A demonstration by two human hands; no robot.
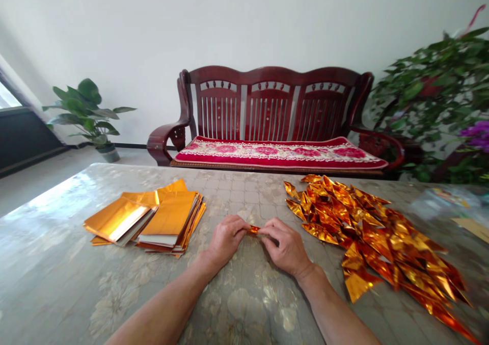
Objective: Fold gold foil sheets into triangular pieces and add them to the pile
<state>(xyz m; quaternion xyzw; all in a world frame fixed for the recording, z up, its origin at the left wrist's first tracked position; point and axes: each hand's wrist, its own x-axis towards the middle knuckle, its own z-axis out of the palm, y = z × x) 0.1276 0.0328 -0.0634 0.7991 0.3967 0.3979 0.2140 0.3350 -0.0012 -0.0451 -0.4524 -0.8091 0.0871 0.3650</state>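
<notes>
Between my two hands is a small folded piece of gold foil paper (254, 229), mostly covered by fingers. My left hand (228, 237) pinches its left end, and my right hand (284, 245) pinches the right end. Both hands are low over the table's middle. To the left lie stacks of flat gold foil paper sheets (170, 213), some showing pale undersides. A large heap of folded gold foil pieces (367, 233) with pointed ends spreads to the right of my right hand.
A patterned, glossy cover lies over the table (237, 314). Clear plastic packaging (445, 202) sits at the right edge. Behind the table stands a dark red wooden bench (271, 115) with a floral cushion (282, 153). Potted plants (89, 113) flank it.
</notes>
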